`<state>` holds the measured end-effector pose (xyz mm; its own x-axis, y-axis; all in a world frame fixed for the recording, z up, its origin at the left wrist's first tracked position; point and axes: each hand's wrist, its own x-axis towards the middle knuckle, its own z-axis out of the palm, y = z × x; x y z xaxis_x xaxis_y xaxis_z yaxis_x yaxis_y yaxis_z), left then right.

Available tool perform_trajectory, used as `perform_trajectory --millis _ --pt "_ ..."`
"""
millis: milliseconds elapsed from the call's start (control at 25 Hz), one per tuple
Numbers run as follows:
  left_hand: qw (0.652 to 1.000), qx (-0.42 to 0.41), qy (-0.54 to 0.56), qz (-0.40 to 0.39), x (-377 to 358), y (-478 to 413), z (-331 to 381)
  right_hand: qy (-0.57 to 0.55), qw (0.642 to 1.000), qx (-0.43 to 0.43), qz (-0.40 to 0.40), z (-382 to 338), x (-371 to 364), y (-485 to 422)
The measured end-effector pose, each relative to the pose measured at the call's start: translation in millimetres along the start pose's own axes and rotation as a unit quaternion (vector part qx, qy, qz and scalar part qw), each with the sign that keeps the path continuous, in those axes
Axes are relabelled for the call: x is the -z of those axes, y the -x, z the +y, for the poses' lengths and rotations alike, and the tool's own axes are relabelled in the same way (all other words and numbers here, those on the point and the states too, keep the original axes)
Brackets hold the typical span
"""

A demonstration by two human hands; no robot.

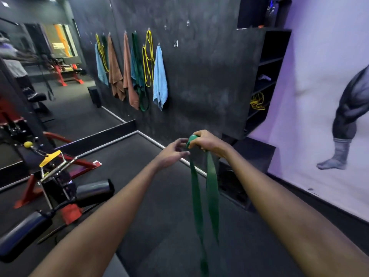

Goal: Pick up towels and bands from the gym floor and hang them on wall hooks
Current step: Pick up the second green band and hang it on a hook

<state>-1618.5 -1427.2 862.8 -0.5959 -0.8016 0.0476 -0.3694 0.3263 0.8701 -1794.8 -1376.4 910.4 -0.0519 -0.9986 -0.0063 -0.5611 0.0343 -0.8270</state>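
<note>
Risks first. The weight machine is sitting low on the left with bars sticking out, so the trailing loop could be catching there if the person is swinging wide.

On the dark wall a row of hooks is already carrying brown towels, yellow bands and a light blue towel. The free hooks to their right are looking small and shallow. My judgement: a wide flat strap could be sliding straight off one unless it is seated fully behind the tip.

The left hand is hovering with fingers loosely spread just beside the band's bunched top, gripping nothing. The right hand is clenching around that bunched top, so the whole green resistance band is depending on one grip. It is dangling in two long strands in front of the person, well off the wall. The bottom end is blurring out of frame, and stepping on it would be yanking it free.

Containers: the black shelf unit on the right is holding a tangled yellow band in a middle compartment. A pale object is lying one compartment above, and I cannot tell what it is. The other compartments are too dark to read.
</note>
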Motion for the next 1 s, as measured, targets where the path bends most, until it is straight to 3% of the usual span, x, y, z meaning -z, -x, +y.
perform_trajectory --millis 160,360,520,600,800,1000 --pt "0.998 -0.029 0.037 0.034 18 -81 7 -0.017 0.999 0.040 0.004 3 12 -75" --pt "0.991 -0.026 0.064 0.114 73 -190 -3 0.132 0.984 0.072 0.096 13 45 -177" --pt "0.981 -0.046 0.065 0.180 102 -254 -5 0.206 0.974 0.071 0.054 42 45 -268" --pt "0.979 -0.045 0.029 0.196 125 -290 -24 0.188 0.979 0.064 0.053 45 47 -325" --pt "0.962 -0.089 -0.051 0.254 201 -397 -81 0.087 0.981 0.102 0.143 18 65 -474" --pt "0.934 -0.094 -0.081 0.335 278 -510 -109 0.016 0.981 0.148 0.121 -17 77 -617"
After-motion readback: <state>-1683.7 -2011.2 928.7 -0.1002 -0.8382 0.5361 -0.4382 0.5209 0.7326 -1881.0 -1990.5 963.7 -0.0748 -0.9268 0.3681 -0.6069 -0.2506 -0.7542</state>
